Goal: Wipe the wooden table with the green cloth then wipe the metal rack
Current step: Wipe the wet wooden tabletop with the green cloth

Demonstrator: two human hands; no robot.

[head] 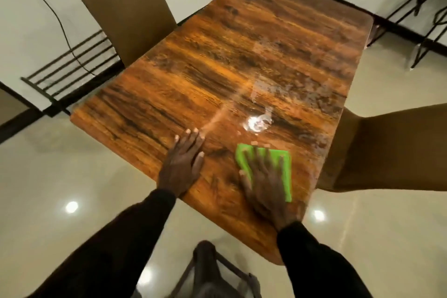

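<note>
At the near end of the wooden table (242, 60), the right hand (266, 184) lies flat with fingers spread, pressing the green cloth (285, 164) onto the glossy top. The left hand (181, 164) rests open beside it, apart from the cloth. That cloth looks soft, light and limp; a flat palm should steer it better than a pinch.

1. the wooden table (242, 55) had a glossy top with dark and orange grain and rounded corners, and it stood on a pale shiny floor (72, 164).
2. a green cloth (287, 174) lay flat on the near end, toward the right edge, with the right hand (266, 184) spread on top of it.
3. the left hand (182, 164) rested palm down on the bare wood just beside the cloth, fingers straight.
4. pale streaky smears (290, 94) and a bright light reflection showed on the top beyond the cloth.
</note>
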